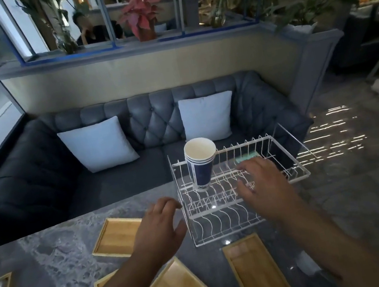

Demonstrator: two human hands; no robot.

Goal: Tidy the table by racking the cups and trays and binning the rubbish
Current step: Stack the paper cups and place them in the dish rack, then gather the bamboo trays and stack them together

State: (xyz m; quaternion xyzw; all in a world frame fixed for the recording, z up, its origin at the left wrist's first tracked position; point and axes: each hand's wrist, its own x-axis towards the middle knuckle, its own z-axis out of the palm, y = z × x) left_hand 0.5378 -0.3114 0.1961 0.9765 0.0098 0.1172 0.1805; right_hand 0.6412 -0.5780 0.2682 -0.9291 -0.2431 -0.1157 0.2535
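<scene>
Your left hand (pixel 158 226) and right hand (pixel 264 187) hover with fingers spread, empty, over the rack (pixel 222 213) at the table's (pixel 52 261) far edge, cups (pixel 200 164) stacked inside.

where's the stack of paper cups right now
The stack of paper cups stands upright in the left end of the white wire rack, ahead of the left hand and left of the right hand.
</scene>
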